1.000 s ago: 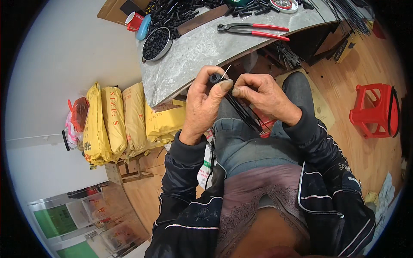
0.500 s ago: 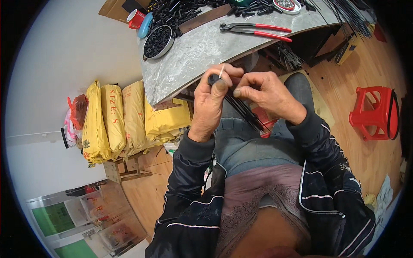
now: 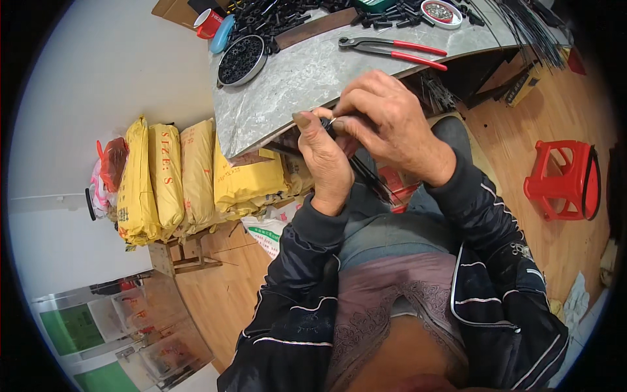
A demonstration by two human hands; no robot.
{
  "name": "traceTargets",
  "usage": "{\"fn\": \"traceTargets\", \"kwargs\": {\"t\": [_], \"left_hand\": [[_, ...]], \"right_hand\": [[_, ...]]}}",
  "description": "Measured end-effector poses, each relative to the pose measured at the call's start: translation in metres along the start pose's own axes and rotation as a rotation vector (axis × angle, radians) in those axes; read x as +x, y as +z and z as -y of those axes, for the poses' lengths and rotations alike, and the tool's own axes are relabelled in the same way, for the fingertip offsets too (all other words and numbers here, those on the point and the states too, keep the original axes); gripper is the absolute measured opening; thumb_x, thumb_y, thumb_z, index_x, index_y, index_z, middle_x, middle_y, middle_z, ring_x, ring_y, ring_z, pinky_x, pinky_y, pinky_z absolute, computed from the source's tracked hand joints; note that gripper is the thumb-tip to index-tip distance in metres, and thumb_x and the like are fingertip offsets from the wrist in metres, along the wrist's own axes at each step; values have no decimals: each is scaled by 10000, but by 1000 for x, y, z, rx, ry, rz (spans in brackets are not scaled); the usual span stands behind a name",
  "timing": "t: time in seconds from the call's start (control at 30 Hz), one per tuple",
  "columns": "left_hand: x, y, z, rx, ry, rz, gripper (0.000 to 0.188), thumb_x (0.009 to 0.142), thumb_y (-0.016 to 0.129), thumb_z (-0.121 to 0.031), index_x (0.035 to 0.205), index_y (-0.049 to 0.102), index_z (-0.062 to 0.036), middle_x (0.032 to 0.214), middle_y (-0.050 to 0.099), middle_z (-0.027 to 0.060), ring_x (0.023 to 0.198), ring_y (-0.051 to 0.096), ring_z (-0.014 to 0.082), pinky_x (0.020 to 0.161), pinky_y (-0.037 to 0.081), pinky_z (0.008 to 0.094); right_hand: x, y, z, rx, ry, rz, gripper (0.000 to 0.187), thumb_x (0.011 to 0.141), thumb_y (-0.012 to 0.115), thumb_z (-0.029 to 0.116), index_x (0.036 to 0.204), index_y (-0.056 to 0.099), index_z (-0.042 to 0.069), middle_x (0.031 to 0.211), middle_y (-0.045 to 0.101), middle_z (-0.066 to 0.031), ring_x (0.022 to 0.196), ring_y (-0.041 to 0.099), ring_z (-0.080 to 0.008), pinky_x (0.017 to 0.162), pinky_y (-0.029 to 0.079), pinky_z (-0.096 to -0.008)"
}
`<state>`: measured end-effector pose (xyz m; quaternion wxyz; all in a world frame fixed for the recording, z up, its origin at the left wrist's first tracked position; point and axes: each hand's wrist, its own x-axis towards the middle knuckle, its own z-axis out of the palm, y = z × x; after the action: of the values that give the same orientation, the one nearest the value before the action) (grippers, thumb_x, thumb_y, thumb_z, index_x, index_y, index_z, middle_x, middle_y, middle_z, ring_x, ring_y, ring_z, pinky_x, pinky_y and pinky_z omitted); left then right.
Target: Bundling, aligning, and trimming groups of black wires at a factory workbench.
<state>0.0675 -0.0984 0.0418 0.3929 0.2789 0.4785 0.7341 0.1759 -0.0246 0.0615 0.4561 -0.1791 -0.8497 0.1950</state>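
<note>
My left hand and my right hand meet in front of the grey stone-topped table's near edge. Between the fingers of both is a small black plastic part with thin black rods running down from it toward my lap. My left thumb presses on the part from the left. My right fingers pinch it from above, and a thin pale pin shows at the fingertips. Most of the part is hidden by my fingers.
On the table lie red-handled pincers, a round dish of black pieces, a small tin, loose black parts and a bundle of thin rods. Yellow sacks are stacked at the left. A red stool stands on the wooden floor.
Both hands have risen a little toward the table edge, still holding the black part. My right hand now lies over the top of it and covers more of it.
</note>
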Motion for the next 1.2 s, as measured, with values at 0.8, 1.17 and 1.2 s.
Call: {"fn": "traceTargets", "kwargs": {"t": [0.8,1.17,1.2], "left_hand": [[4,-7,5,75,2,15,668,962,335,-634,821,539,-13,564,338,-60,470,290,27,448,236,205],[7,-3,8,133,-18,-9,706,934,348,-680,889,554,-6,580,391,-23,462,315,50,432,247,222],[7,-1,8,132,-16,-7,706,934,348,-680,889,554,-6,580,391,-23,462,315,50,432,247,222]], "right_hand": [[20,-17,-138,-334,151,-34,238,877,654,195,830,505,16,742,544,-108,672,549,-288,585,422,-360],[-18,-66,-31,-327,-34,253,437,580,723,-42,919,472,71,946,534,-92,868,527,-260,771,407,-340],[-16,-68,-28,-316,-46,249,437,580,723,-42,919,472,71,946,534,-92,868,527,-260,771,407,-340]]}}
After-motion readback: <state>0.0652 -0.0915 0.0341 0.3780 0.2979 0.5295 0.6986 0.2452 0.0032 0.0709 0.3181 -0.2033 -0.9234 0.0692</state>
